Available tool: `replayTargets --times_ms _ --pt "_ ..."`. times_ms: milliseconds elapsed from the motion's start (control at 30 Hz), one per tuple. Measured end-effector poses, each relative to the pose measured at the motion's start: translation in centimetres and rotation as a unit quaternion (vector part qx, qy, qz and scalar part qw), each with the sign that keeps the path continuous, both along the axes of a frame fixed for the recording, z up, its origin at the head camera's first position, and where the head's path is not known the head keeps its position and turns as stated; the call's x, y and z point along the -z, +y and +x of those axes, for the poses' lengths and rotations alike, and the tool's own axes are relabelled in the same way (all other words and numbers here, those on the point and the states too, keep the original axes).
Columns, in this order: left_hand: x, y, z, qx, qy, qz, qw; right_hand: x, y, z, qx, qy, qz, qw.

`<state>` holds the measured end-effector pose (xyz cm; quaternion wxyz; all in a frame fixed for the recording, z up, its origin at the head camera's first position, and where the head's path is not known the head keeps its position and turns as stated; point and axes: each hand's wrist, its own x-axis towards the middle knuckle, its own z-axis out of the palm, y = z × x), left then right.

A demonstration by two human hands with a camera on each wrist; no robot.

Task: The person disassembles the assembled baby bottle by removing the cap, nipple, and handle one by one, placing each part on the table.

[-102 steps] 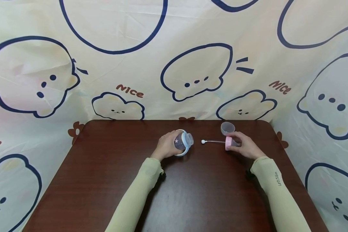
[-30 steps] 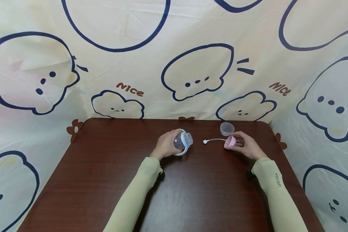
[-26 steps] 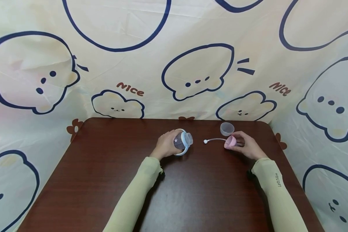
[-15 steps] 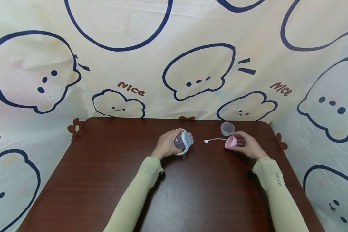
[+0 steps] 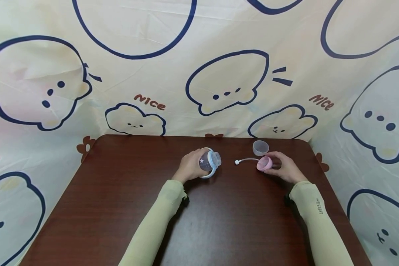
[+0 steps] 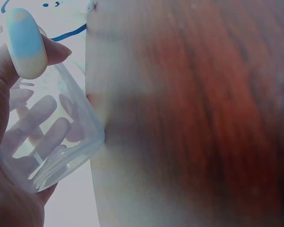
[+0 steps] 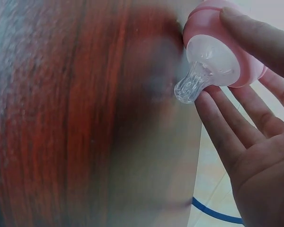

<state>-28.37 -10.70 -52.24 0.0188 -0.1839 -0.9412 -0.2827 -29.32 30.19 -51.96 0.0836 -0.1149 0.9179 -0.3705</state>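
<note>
In the head view, my left hand (image 5: 189, 167) grips a clear baby bottle (image 5: 205, 162) with pale blue handles and a star print. The bottle leans over, its uncapped mouth towards the right. The left wrist view shows my fingers wrapped round the clear bottle wall (image 6: 80, 118) and a blue-and-cream handle end (image 6: 26, 45). My right hand (image 5: 283, 167) pinches a pink bottle nipple collar (image 5: 264, 163), its hollow underside facing the head camera. From it a thin straw (image 5: 247, 159) with a white weighted end reaches left. A clear nipple (image 7: 194, 82) points out of the collar in the right wrist view.
A clear dome cap (image 5: 261, 147) stands on the brown table (image 5: 219, 218) just behind the right hand. Cloth with cartoon faces (image 5: 226, 83) hangs along the table's back and sides.
The right hand has turned the pink collar, so its open underside now shows towards the head camera. The straw's white end has shifted slightly right. The left hand and bottle stay nearly still.
</note>
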Motion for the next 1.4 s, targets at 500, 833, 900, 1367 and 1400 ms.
replayTargets --times_ms 500,833,900,1367,1400 --pt "0.1 0.1 0.1 -0.01 -0.015 -0.001 0.9998 -0.2 -0.1 0.9 -0.007 0.017 0.011 1.0" --pt "0.1 0.0 0.0 -0.007 -0.012 0.009 0.9999 -1.6 -0.6 1.6 0.009 0.047 0.029 0.998" --pt "0.2 0.0 0.0 -0.007 -0.011 0.008 0.9999 -1.7 -0.6 1.7 0.006 0.045 0.029 0.999" --pt "0.3 -0.1 -0.2 0.0 0.003 -0.007 1.0 -2.4 -1.3 1.7 -0.005 0.111 0.031 0.993" --pt "0.3 0.0 -0.2 -0.001 0.003 -0.007 1.0 -2.6 -1.6 1.7 -0.007 0.116 0.029 0.993"
